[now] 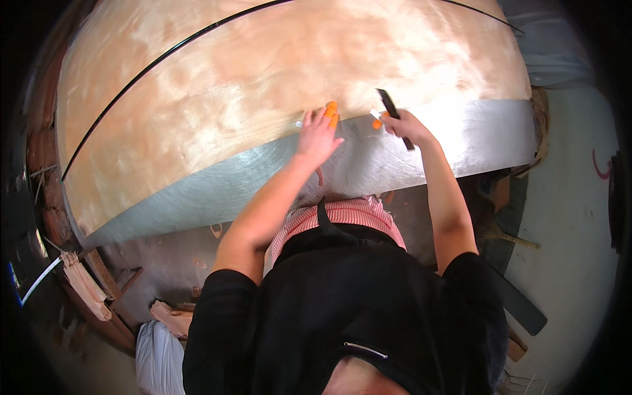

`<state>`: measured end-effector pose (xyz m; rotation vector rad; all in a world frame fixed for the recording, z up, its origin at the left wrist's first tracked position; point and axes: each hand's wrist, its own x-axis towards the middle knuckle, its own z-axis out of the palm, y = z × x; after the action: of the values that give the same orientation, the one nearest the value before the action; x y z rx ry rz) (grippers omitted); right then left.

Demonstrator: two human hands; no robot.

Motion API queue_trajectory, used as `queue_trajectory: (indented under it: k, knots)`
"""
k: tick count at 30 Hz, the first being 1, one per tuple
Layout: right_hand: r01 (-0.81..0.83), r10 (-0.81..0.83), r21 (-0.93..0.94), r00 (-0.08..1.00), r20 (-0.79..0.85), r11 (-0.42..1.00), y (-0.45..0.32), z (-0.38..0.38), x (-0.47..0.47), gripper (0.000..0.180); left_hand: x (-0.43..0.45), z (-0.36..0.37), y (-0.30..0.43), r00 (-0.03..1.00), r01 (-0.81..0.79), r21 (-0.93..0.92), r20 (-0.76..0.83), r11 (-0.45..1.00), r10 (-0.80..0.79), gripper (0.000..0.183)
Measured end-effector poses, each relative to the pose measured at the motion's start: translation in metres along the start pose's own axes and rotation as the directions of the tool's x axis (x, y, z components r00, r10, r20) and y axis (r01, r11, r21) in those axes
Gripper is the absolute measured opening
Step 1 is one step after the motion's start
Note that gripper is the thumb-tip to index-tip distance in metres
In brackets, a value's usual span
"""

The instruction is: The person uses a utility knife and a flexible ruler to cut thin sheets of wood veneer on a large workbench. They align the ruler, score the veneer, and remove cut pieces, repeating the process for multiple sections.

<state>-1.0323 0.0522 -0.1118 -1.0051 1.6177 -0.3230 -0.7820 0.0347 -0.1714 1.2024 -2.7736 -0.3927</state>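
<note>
A large sheet of pale wood veneer [237, 98] covers most of the metal-topped table [212, 192] before me. My left hand [318, 137] rests at the sheet's near edge, fingers spread, with orange finger covers on two of them. A small white piece of tape [299, 124] shows beside its fingertips. To the right, my right hand [409, 127] grips a slim black tool [388, 102], apparently a cutter knife, pointing away from me. Another white piece [376, 114] sticks out at that hand's fingers, by an orange finger cover [377, 124].
A thin black strip [163, 65] arcs across the veneer. Below the table's left end are bundled veneer pieces [85, 286] and a whitish plastic bag [159, 358]. A dark flat board [521, 301] juts out on the right, over the pale floor [568, 207].
</note>
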Motion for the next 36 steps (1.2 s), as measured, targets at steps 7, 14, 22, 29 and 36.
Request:
queue_trajectory:
  k: [7,14,22,29,36]
  knots:
    - [0.014,0.075,0.742,0.993,-0.087,0.671,0.082,0.063,-0.126,0.018,-0.062,-0.013,-0.114,0.939,0.325,0.148,-0.164,0.934,-0.301,0.071]
    - [0.033,0.017,0.774,0.998,-0.057,0.632,0.092,0.139,-0.184,0.02,-0.108,-0.02,-0.125,0.991,0.124,0.134,-0.067,0.983,-0.116,0.076]
    - [0.023,-0.003,0.777,1.0,-0.027,0.629,0.106,0.178,-0.207,0.019,-0.149,-0.021,-0.114,0.979,0.115,-0.035,-0.168,0.993,-0.12,0.057]
    - [0.129,-0.241,0.521,0.958,0.153,0.844,0.102,0.153,-0.209,0.027,-0.305,-0.018,-0.053,0.95,0.31,-0.229,0.116,0.923,-0.291,0.045]
    - [-0.051,0.096,-0.088,0.75,0.654,0.995,0.149,0.2,-0.244,0.033,-0.501,0.011,0.008,0.84,0.516,-0.311,-0.001,0.798,-0.543,0.045]
